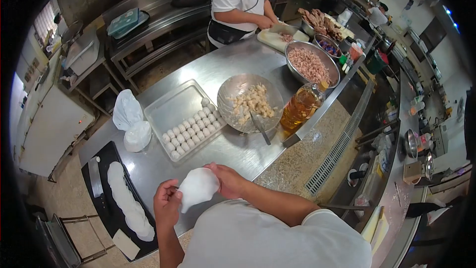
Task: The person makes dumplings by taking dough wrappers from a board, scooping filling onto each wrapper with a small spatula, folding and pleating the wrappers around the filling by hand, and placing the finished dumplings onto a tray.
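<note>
A thin, round white dough wrapper (199,187) is stretched between my two hands, just in front of my body. My left hand (167,202) pinches its left edge between thumb and fingers. At its upper right edge, my right hand (227,179) grips it. Beyond it lies a metal tray (163,111) with rows of small white dumplings (193,131). Right of the tray stands a metal bowl (233,87) of pale filling (250,101) with a utensil (260,128) leaning in it. More wrappers (126,201) overlap in a row on a black board (113,155) at the left.
A cleaver (95,176) lies on the black board. White plastic bags (130,119) sit left of the tray. An oil bottle (301,106) stands at the table's right edge, near a large bowl of chopped meat (308,64). Across the table, a person (238,5) works at a cutting board (273,39).
</note>
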`<action>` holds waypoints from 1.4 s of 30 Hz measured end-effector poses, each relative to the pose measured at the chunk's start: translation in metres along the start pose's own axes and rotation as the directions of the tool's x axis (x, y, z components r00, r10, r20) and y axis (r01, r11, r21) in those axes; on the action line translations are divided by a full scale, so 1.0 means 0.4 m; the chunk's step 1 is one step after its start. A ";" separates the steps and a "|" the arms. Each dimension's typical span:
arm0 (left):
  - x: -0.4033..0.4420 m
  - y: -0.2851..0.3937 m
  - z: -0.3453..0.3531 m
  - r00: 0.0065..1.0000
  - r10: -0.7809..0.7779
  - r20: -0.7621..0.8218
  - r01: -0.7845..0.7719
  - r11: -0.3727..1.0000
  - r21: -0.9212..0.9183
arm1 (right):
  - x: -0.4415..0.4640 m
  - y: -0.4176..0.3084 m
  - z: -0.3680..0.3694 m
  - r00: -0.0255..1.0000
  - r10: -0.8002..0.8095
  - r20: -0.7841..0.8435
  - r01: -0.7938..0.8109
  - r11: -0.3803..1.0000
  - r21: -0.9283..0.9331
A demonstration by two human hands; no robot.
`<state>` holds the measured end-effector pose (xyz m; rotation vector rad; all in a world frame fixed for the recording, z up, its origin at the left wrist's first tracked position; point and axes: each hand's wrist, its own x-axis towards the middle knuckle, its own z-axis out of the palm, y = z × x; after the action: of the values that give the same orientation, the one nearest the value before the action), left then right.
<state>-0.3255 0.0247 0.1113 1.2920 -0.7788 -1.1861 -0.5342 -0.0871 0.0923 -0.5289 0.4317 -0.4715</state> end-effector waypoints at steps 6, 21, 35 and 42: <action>0.012 -0.007 -0.006 0.991 0.015 0.131 -0.029 0.994 0.107 | -0.013 -0.001 -0.013 0.996 -0.035 -0.081 0.023 0.988 -0.150; 0.026 0.037 0.088 0.996 0.040 0.082 -0.045 0.997 0.062 | -0.017 -0.063 0.036 0.984 -0.136 -0.119 0.128 0.989 -0.069; 0.013 0.036 0.137 0.995 0.095 0.025 -0.098 0.970 0.222 | -0.014 -0.016 0.056 0.971 -0.222 -0.083 0.181 0.919 -0.350; 0.008 0.048 0.139 0.992 0.127 0.010 -0.127 0.987 0.096 | -0.015 0.002 0.053 0.947 -0.274 -0.166 0.181 0.884 -0.431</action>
<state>-0.3729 0.0029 0.1388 1.2993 -0.9167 -1.0599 -0.5282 -0.0755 0.1100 -0.9488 0.6962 -0.6779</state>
